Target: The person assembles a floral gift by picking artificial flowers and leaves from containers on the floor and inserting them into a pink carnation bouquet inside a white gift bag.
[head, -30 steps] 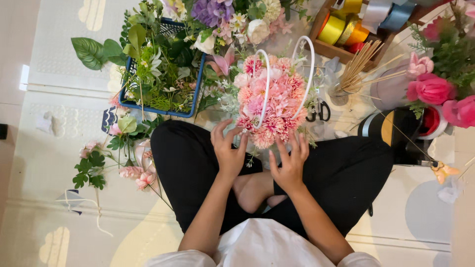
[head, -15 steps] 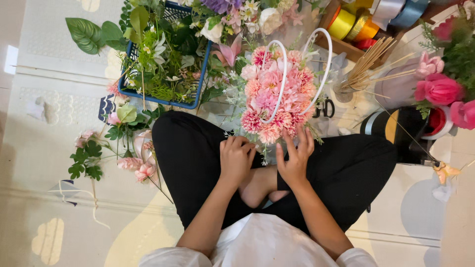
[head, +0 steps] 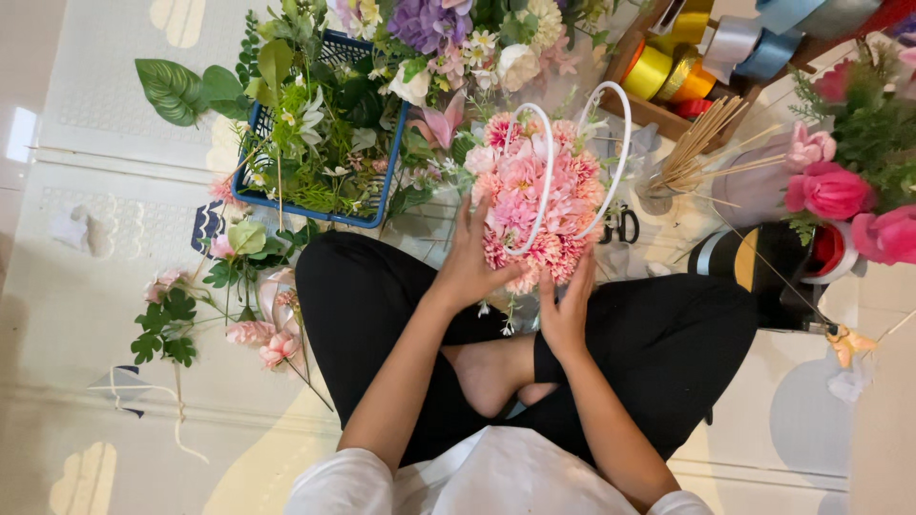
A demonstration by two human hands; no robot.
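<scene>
I sit cross-legged on a pale floor mat. In front of my knees stands a basket of pink flowers point(head: 534, 195) with two white hoop handles point(head: 547, 162). My left hand point(head: 468, 262) rests flat against the arrangement's left side, fingers spread up along the blooms. My right hand point(head: 566, 310) touches the lower right of the flowers, fingers pointing up. Both hands press on the arrangement; whether either one grips it I cannot tell.
A blue crate point(head: 315, 143) of greenery and mixed flowers stands at upper left. Loose pink stems point(head: 258, 334) lie by my left knee. A wooden box of ribbon rolls point(head: 687, 67), wooden sticks point(head: 701, 143), black scissors point(head: 620, 227) and pink roses point(head: 840, 191) are at right.
My left hand has risen from the base to the left side of the blooms. The right hand stays at the lower right. The view has shifted a little.
</scene>
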